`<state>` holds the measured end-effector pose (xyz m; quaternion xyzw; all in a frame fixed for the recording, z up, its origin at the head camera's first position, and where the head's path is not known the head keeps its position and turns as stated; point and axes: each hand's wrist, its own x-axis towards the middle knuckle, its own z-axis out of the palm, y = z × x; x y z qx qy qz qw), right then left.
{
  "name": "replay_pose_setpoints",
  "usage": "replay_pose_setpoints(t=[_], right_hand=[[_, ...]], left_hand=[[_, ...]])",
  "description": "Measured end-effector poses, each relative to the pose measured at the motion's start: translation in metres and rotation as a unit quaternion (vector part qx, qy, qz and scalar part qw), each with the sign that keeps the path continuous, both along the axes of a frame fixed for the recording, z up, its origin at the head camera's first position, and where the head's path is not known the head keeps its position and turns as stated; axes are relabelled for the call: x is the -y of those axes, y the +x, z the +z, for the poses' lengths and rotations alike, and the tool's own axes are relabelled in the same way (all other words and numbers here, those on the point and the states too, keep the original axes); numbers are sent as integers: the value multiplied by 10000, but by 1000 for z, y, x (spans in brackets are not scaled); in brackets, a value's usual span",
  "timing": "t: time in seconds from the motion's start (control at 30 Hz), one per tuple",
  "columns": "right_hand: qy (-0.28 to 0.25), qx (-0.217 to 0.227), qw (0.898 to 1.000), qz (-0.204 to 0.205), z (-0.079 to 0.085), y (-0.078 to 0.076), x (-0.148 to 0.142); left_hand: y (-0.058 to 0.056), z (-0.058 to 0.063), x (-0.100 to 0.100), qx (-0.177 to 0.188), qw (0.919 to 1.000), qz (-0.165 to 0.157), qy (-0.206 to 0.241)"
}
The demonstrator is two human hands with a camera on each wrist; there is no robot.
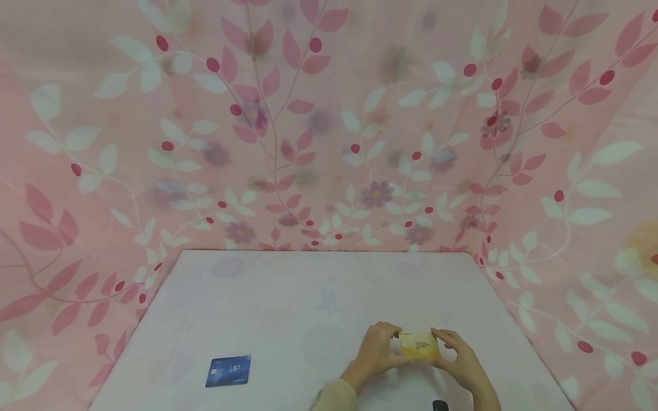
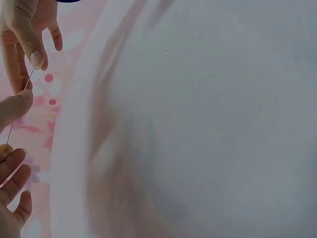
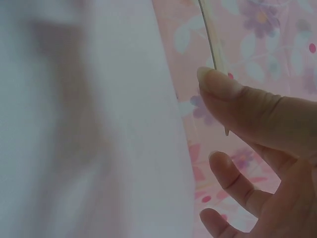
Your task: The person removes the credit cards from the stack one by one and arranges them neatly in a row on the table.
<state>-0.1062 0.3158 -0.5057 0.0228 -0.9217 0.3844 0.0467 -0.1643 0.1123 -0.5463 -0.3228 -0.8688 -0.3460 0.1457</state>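
A yellow card [image 1: 418,346] with pale printing is held up at the right front of the table, its face toward the head camera. My left hand [image 1: 379,349] pinches its left end between thumb and fingers. At the other end, my right hand [image 1: 460,362] pinches it the same way. Both wrist views catch the card nearly edge-on: as a thin line [image 2: 29,78] between the hands, and as a narrow strip [image 3: 213,39] behind the right thumb [image 3: 223,87]. The remaining right fingers [image 3: 233,181] are spread apart, off the card.
A blue card marked VIP [image 1: 228,371] lies flat on the white table [image 1: 288,297], left of the hands. A small black object [image 1: 440,406] shows at the bottom edge, below the right hand. Pink floral cloth [image 1: 329,142] hangs around the table's back and sides.
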Motion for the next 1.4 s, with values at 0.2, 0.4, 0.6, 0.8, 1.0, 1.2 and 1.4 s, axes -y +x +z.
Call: replay_pose_setpoints(t=[0.2, 0.4, 0.6, 0.8, 1.0, 1.2, 1.4], right_hand=[[108, 292, 9995, 12, -1, -1, -4], [131, 458, 9989, -51, -4, -3, -7], [131, 525, 9985, -57, -6, -4, -9], [161, 515, 9985, -35, -11, -6, -11], [174, 398, 9990, 72, -17, -6, -13], [256, 439, 9987, -43, -21, -6, -13], [300, 498, 9983, -73, -27, -7, -13]], left_hand=[[-1, -7, -5, -198, 9998, -10, 47], [0, -7, -8, -108, 9999, 40, -112], [1, -8, -11, -40, 9997, 120, -217], [0, -14, -14, 20, 9989, 242, -405], [0, -20, -16, -85, 9985, 310, -443], [0, -27, -19, -264, 9976, 376, -515], [1, -33, -21, -391, 9959, 449, -684]])
